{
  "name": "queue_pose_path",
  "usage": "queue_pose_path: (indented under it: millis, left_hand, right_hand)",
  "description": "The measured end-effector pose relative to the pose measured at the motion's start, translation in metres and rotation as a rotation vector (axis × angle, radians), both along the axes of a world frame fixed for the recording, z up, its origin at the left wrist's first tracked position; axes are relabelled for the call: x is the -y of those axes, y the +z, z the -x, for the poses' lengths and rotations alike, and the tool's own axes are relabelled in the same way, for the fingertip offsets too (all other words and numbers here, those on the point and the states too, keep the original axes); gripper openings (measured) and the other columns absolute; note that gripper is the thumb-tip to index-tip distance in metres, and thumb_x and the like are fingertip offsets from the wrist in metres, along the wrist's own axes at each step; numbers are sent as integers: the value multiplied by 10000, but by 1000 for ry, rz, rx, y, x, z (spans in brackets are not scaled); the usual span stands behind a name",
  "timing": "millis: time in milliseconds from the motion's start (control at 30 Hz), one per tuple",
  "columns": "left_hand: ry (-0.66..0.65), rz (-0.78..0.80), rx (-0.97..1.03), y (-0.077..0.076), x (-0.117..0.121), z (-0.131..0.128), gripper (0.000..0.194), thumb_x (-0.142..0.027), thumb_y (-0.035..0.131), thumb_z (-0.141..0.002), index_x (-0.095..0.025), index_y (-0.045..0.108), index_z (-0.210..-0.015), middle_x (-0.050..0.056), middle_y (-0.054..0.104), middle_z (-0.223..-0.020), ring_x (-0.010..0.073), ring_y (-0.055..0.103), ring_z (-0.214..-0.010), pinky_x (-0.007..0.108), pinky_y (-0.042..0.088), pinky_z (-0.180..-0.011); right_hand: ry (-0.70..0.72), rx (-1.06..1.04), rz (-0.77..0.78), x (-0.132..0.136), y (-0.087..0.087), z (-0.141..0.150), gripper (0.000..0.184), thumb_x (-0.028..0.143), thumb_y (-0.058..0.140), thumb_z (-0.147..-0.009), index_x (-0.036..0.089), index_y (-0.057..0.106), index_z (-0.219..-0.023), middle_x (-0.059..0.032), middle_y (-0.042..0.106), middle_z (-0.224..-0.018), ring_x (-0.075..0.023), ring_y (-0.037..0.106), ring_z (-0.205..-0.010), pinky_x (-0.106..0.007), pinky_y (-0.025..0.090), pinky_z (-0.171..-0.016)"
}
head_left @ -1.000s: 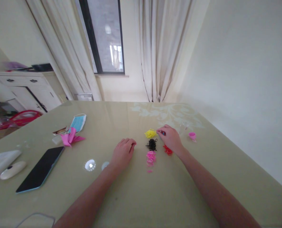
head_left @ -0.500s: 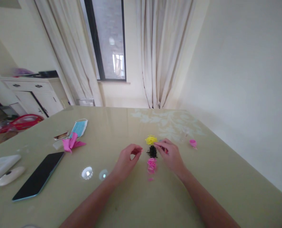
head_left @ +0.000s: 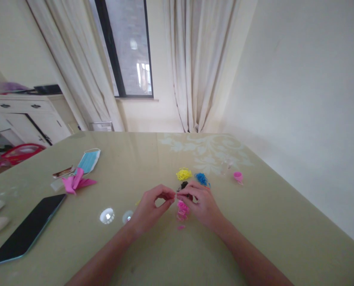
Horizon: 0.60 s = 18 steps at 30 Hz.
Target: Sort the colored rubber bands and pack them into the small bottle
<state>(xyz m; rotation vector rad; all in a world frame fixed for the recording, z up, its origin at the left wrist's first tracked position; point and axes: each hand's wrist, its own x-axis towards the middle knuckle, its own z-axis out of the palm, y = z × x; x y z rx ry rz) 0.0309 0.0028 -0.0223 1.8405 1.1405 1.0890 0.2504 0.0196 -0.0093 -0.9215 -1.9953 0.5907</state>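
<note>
Worktop (head_left: 254,238): wide, glossy olive-green w/ pale leaf pattern at far end, pushed into a corner by a plain cream wall. Behind it: dark window, long off-white curtains, white cabinet far left.

Left side of worktop: dark phone (head_left: 24,230), blue mask (head_left: 89,161), pink paper scrap (head_left: 75,183), well apart from the work.

Work sits centre, just in front of both hands: small piles of tiny bands sorted by colour. Yellow pile (head_left: 184,174) farthest, blue pile (head_left: 201,178) just right of it, black pile (head_left: 182,185) partly hidden behind the fingers, pink pile (head_left: 182,209) nearest, w/ one stray pink bit in front. Small pink cap (head_left: 238,176) off to the right.

Progress, as a judgement: sorting looks mostly done, since four tidy piles show and hardly any loose bits lie about.

Left hand (head_left: 149,208): thumb + forefinger pinched, other fingers curled; what it holds is too small to tell. Right hand (head_left: 202,202): fingertips pinched too, meeting the left above the pink pile; looks like something dark and tiny between them, prob. a band, not certain.
</note>
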Motion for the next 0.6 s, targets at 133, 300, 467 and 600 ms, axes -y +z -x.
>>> queue_pose_path:
  millis: [133,300,467,600]
  left_hand:
    - [-18,13,3,1,1,-2,163,-347,680,-957,-210,740,-1023,55,775,-986,187,721,-920,328,589,-886]
    - [82,47,-135,9,-7,17,326,-429,663,-946,-221,701,-1194,77,769,-1077,209,716,-911,330,592,-799]
    - [322,83,-829,13,-17,57,167,-248,590,-928,-206,720,-1025,82,766,-1016,260,694,-962,389,503,-887]
    - [272,221,-982,12,-18,67,175,-271,543,-960,-211,703,-925,84,754,-1019,251,699,-926,340,447,-778]
  right_hand:
    - [-14,14,6,1,0,2,106,219,700,-956,203,799,-922,-28,654,-806,-145,575,-674,-269,461,-636]
    - [-25,-107,35,1,10,-3,89,227,716,-928,216,782,-871,-17,643,-770,-147,560,-673,-271,444,-613]
    - [-23,-340,48,8,29,-15,124,333,763,-935,226,798,-883,-29,662,-779,-163,557,-684,-299,440,-603]
    - [-9,-442,18,16,39,-20,103,329,771,-944,242,810,-905,-40,672,-805,-170,570,-707,-311,435,-598]
